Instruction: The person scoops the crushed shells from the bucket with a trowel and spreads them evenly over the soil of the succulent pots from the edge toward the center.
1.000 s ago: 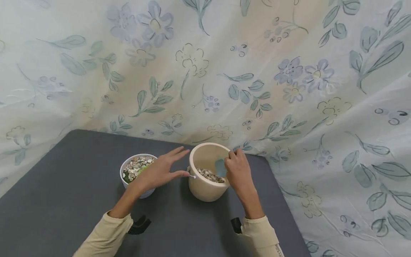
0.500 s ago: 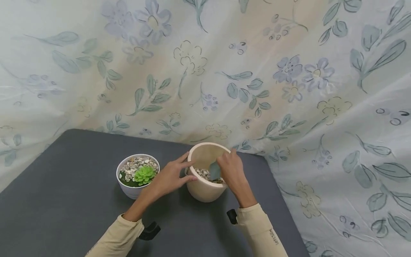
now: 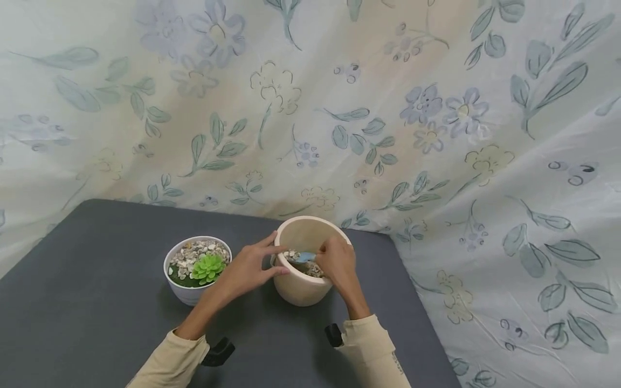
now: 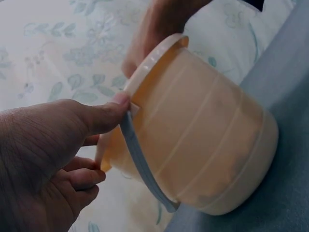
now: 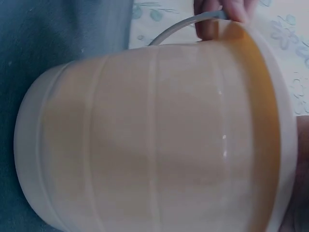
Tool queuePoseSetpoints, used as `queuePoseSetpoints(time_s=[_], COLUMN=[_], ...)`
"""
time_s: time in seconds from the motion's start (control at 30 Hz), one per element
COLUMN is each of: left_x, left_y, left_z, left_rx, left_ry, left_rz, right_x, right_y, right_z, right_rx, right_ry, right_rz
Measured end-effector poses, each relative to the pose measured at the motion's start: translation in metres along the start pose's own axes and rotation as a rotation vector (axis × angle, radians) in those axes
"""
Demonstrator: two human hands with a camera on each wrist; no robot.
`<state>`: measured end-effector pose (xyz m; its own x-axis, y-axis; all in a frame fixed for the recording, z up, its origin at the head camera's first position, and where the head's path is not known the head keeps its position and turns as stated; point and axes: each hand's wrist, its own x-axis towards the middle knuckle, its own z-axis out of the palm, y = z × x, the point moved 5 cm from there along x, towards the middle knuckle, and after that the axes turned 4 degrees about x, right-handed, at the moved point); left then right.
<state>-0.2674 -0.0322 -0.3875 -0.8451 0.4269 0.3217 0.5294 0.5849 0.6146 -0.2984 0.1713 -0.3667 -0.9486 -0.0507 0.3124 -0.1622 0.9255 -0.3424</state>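
A cream plastic bucket (image 3: 301, 285) with pebbles (image 3: 310, 268) inside stands on the dark grey table (image 3: 97, 323). My left hand (image 3: 271, 257) pinches the bucket's near-left rim. In the left wrist view its thumb (image 4: 108, 113) presses the rim of the bucket (image 4: 203, 145) above the grey-blue handle (image 4: 145, 169). My right hand (image 3: 327, 258) reaches into the bucket from the right and grips a small blue scoop (image 3: 305, 256) that lies low on the pebbles. The right wrist view shows mostly the bucket's outer wall (image 5: 154, 135), with fingertips (image 5: 234, 8) at the far rim.
A white pot (image 3: 186, 293) with a green succulent (image 3: 207, 268) and pebbles stands just left of the bucket, close to my left forearm. A floral cloth (image 3: 436, 134) hangs behind and drapes past the table's right edge.
My left hand left the space over the white pot and took hold of the bucket's rim. My right hand lowered the scoop from upright down into the pebbles.
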Motion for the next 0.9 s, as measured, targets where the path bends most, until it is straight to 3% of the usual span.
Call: queuePoseSetpoints(time_s=[0.1,0.47,0.7,0.9], left_x=[-0.001,-0.003,-0.003,-0.003], left_y=[0.0,-0.001,-0.002,-0.003], left_z=[0.003,0.0,-0.001,0.001], left_rx=[-0.01,-0.009,-0.014,-0.001], left_ry=[-0.005,0.005,0.013,0.008], left_rz=[-0.008,-0.002,0.004,-0.014], right_x=[-0.007,-0.029,-0.039,-0.043], right_y=[0.003,0.005,0.02,0.029], right_z=[-0.005,-0.038,-0.05,-0.059], right_rx=[0.067,0.144,0.218,0.241], right_ry=[0.033,0.169,0.165,0.174], right_rz=[0.035,0.096,0.203,0.233])
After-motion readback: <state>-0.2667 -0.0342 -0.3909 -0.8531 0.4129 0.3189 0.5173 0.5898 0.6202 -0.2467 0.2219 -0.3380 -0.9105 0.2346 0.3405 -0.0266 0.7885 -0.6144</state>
